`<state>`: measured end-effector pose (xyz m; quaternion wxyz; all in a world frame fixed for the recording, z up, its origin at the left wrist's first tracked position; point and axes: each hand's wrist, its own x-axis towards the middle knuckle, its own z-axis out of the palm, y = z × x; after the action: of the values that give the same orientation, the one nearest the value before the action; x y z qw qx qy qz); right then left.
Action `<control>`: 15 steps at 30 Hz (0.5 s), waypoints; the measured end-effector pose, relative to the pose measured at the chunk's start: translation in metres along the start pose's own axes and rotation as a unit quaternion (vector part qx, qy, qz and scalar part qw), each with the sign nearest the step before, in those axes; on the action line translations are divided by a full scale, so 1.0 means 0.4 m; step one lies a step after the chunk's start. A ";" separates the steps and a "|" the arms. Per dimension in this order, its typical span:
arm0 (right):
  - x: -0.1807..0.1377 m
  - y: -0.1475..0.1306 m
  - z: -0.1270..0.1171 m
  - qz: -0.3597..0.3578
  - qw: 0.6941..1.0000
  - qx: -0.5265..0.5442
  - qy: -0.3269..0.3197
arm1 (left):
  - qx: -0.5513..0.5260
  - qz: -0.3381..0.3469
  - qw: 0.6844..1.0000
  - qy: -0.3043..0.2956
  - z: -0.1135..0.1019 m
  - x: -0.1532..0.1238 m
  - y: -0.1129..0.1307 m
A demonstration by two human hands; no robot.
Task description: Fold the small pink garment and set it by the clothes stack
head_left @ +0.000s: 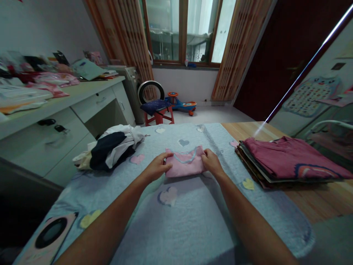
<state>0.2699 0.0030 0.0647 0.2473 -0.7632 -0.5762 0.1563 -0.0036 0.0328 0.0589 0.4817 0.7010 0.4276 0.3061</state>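
A small pink garment (pixel 185 166) with a pale blue curved neckline trim is folded into a rectangle in front of me. My left hand (pixel 158 166) pinches its left end, thumb on the near face. At the opposite end, my right hand (pixel 211 162) grips the right edge with the fingers closed round it. Held between both hands, the garment is just above or resting on a light blue cloth (pixel 193 228) with heart patterns; I cannot tell which.
A crumpled pile of white and dark clothes (pixel 113 147) lies to the left. On the right sits a stack of folded clothes, a pink shirt (pixel 286 154) on top. A phone (pixel 49 237) rests at the near left. Beyond are a red stool (pixel 159 117) and a ride-on toy (pixel 182 105).
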 end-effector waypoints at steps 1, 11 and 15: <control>0.020 0.011 -0.024 0.003 1.000 -0.014 0.007 | -0.013 0.007 1.000 0.010 0.020 0.019 0.011; 0.246 0.149 -0.233 0.084 0.978 -0.175 0.070 | 0.016 0.059 0.997 0.051 0.272 0.292 0.084; 0.323 0.198 -0.295 0.104 0.975 -0.184 0.077 | 0.037 0.072 0.996 0.045 0.347 0.388 0.111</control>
<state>0.4323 0.0864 0.1246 0.1290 -0.8608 -0.4921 0.0136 0.1960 0.1069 0.0548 0.4123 0.7329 0.4080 0.3555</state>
